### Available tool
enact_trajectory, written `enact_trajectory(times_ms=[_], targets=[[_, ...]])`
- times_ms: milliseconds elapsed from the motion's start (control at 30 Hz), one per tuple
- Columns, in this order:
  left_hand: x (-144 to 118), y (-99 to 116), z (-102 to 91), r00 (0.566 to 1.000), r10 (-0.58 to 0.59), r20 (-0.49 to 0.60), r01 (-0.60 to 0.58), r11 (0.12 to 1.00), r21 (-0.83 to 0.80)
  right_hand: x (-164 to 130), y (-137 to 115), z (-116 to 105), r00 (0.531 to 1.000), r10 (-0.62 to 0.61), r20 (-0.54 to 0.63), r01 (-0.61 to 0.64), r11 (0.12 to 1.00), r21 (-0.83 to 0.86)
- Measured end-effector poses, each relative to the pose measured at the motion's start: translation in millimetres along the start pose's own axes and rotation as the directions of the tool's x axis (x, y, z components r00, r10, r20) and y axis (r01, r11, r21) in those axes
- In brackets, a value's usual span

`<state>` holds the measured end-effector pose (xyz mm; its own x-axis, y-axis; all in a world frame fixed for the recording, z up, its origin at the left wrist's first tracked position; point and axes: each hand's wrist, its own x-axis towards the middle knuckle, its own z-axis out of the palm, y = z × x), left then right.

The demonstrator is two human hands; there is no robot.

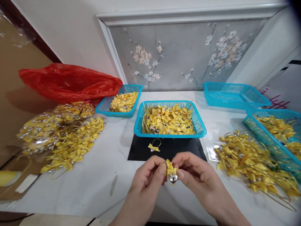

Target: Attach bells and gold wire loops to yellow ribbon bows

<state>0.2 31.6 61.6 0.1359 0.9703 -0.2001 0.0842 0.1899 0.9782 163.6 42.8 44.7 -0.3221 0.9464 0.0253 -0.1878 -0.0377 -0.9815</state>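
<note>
Two hands meet at 6 o'clock over the white desk (94,188). My left hand (147,179) and right hand (192,175) each pinch one small yellow ribbon bow (171,169) between thumb and fingertips; both grips are closed tight on it. Satin-like sheen, folded loops. A rounded silver bead (173,178) hangs at the bow's lower edge, glossy, reflective.

One finished bow with loop (154,146) lies alone on a black mat (141,152), matte, rectangular, at 12 o'clock from the hands, just beyond them.

Four turquoise plastic baskets, lattice-walled, rectangular:
- centre basket (199,125), at 12 o'clock, sitting on the mat's far edge, heaped with yellow bows and thin wire-like strands;
- left basket (103,108), at 11 o'clock, holding a smaller mound of bows;
- far right basket (235,94), at 1 o'clock, little visible inside;
- near right basket (258,128), at 3 o'clock, cut off by the frame edge, bows inside.

Two loose heaps on the desk: one at 9 o'clock (70,141), bows with silver beads, partly under clear crinkled film; one at 3 o'clock (254,163), just beside the near right basket, bows with long strands. Exact count of bows cannot be told.

One red plastic bag (70,81), thin and creased, at 10 o'clock, behind the left basket.
</note>
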Motion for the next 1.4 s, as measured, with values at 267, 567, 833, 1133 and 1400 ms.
enact_trajectory(times_ms=[267, 567, 833, 1133, 1400], targets=[[-7.5, 9.9, -20.3, 0.996, 0.046, -0.075, -0.030, 0.979, 0.199, 0.1, -1.2, -3.7, 0.996, -0.089, 0.013, 0.089, 0.950, -0.299], [3.7, 18.1, -14.8, 0.984, -0.127, 0.123, 0.141, 0.984, -0.112, -1.2, -0.9, -8.5, 0.994, -0.090, 0.070, 0.111, 0.888, -0.446], [8.2, 13.1, -16.7, 0.988, -0.116, 0.103, 0.135, 0.971, -0.200, 1.7, 0.2, -5.9, 0.994, -0.106, -0.032, 0.087, 0.924, -0.373], [12.5, 8.9, -5.1, 0.999, 0.010, -0.043, -0.012, 0.998, -0.059, 3.9, 3.1, -7.0, 0.997, -0.061, -0.051, 0.039, 0.934, -0.356], [21.7, 12.6, 3.0, 0.979, 0.204, 0.012, -0.203, 0.966, 0.160, 12.4, 0.5, -8.8, 0.970, -0.152, -0.192, 0.098, 0.959, -0.264]])
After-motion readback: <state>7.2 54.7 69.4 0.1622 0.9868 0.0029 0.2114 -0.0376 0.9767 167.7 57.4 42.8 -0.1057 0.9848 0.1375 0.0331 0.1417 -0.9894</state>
